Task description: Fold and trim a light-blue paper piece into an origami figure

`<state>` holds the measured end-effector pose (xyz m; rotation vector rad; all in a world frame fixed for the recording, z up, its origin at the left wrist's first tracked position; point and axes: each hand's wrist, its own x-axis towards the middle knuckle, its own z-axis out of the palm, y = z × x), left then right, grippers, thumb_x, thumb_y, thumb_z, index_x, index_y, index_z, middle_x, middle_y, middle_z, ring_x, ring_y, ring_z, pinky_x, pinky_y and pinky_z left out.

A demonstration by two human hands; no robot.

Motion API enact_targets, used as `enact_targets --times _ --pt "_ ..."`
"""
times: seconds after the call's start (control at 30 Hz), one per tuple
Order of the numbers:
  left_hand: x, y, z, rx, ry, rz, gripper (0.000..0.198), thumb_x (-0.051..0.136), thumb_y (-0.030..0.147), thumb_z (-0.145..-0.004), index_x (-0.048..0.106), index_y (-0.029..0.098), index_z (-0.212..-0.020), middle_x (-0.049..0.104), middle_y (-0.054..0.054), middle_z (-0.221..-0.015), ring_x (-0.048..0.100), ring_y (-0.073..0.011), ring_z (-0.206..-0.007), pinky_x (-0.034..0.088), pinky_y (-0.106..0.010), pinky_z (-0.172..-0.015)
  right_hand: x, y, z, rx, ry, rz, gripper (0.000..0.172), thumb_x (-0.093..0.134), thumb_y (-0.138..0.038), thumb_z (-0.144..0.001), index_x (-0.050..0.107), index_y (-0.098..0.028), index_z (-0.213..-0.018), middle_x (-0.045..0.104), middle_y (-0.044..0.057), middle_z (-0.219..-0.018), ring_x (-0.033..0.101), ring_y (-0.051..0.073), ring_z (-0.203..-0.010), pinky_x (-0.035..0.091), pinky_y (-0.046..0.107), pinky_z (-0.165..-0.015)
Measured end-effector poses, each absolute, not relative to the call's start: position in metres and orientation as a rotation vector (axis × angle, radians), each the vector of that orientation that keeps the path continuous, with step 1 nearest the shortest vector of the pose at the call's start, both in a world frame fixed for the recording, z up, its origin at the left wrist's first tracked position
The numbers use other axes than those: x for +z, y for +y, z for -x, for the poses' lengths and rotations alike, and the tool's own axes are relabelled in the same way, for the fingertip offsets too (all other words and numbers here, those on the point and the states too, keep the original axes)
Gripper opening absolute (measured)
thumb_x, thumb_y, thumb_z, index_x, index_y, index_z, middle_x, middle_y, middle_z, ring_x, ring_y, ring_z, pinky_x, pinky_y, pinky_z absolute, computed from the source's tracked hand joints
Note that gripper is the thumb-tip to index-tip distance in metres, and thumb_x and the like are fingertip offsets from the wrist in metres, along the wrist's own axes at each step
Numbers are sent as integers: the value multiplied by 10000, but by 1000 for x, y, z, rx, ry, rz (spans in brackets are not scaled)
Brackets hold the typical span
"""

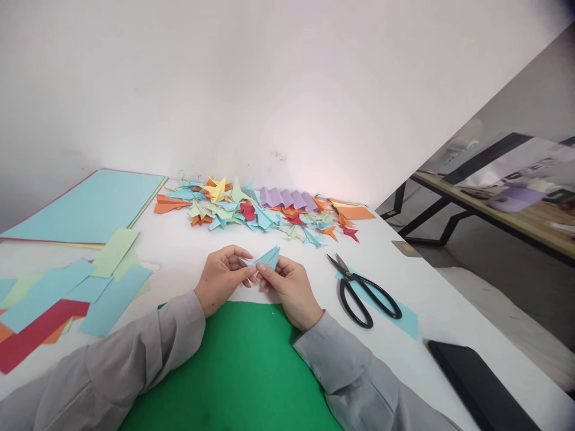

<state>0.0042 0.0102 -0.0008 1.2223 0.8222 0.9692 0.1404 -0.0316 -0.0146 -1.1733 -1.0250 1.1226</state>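
Note:
A small folded light-blue paper piece (268,257) is held just above the white table (179,251), between both hands. My left hand (221,278) pinches its left end with fingers curled. My right hand (290,290) pinches its lower right side with thumb and fingertips. Both wrists rest near the far edge of a green sheet (242,371) lying in front of me. Grey sleeves cover both forearms.
A heap of folded coloured paper figures (260,209) lies beyond the hands. Black scissors (362,290) rest on a blue strip to the right. Cut paper strips (67,293) and a stack of large sheets (90,206) lie left. A black flat object (476,383) sits near the right edge.

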Motion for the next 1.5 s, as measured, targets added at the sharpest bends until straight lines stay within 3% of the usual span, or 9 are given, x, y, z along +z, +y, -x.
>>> enact_targets --times 0.23,0.53,0.77,1.0,1.3,1.5 --pt "2 10 -5 1009 845 -1193 254 760 242 -574 590 133 -727 623 0 -527 605 -136 -529 492 -242 -482 -14 -32 -141 1098 -999 1172 260 745 -401 -651 629 -171 -618 593 -16 -523 489 101 -446 392 234 -444" --pt "-1 12 -4 1029 878 -1218 232 764 210 -560 602 132 -707 615 18 -511 534 -87 -440 468 -223 -457 -16 -33 -140 1148 -1040 1186 279 713 -427 -690 632 -170 -617 586 -17 -505 492 97 -438 395 234 -460" --pt "-2 12 -3 994 837 -1172 233 770 264 -579 614 134 -694 633 -3 -511 575 -115 -487 463 -226 -474 -18 -32 -141 1141 -1071 1212 320 687 -461 -706 620 -161 -619 572 -19 -503 487 92 -438 383 229 -456" --pt "-5 13 -1 993 817 -1069 195 714 272 -652 631 118 -737 629 -12 -533 625 -140 -542 471 -224 -481 -19 -31 -141 1170 -1071 1219 343 681 -472 -709 606 -157 -597 563 -23 -472 475 84 -421 376 222 -455" --pt "-5 14 -3 1006 862 -1045 286 663 345 -718 630 105 -871 615 -17 -516 609 -145 -499 475 -236 -456 -18 -33 -142 1192 -1056 1191 344 692 -458 -707 612 -151 -575 572 -13 -471 483 81 -422 378 216 -457" --pt "0 12 -4 1023 821 -1081 294 671 401 -706 643 112 -750 618 -23 -561 605 -138 -547 477 -231 -458 -18 -31 -142 1172 -1011 1173 336 699 -448 -706 611 -151 -574 571 -11 -481 487 86 -427 376 218 -450"
